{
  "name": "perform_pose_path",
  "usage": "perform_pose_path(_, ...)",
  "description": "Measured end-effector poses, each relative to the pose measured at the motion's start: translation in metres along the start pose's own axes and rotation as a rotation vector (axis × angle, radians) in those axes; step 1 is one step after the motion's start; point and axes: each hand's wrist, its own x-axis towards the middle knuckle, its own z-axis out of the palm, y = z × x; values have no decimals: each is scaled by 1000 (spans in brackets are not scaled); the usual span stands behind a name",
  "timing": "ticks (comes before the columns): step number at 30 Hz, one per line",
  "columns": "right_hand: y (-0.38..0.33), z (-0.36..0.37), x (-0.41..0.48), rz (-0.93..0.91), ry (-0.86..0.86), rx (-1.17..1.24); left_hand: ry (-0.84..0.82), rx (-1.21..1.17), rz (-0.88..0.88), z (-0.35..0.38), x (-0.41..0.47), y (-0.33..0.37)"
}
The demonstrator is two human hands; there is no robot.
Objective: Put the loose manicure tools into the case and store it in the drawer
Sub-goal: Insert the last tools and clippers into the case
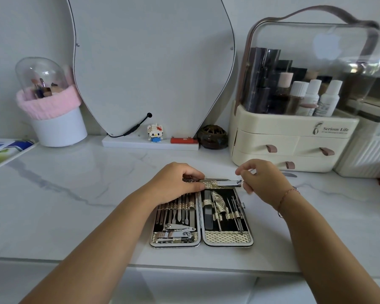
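An open manicure case (228,238) with gold woven straps lies flat on the white marble counter (75,205), filled with several steel tools. My right hand (263,178) pinches a silver nail clipper (229,183) and holds it over the top strap of the case's right half. My left hand (176,183) rests curled on the top of the left half, pressing the case down; what lies under its fingers is hidden. A small grey tool (291,174) lies loose on the counter behind my right hand.
A cream cosmetic organiser (294,137) with three strap-handled drawers and a clear lid stands at the back right. A mirror (151,62) on a white base, a small block figure (155,133), a dark round jar (212,137) and a brush holder (53,110) line the back.
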Motion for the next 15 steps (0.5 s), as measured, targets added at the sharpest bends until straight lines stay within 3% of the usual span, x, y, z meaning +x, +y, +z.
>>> perform_pose_path(5, 3, 3, 3, -32, -16, 39, 2, 4, 6, 0, 0, 0)
perform_pose_path(15, -5, 10, 3, -32, -16, 371, 5, -12, -3, 0, 0, 2)
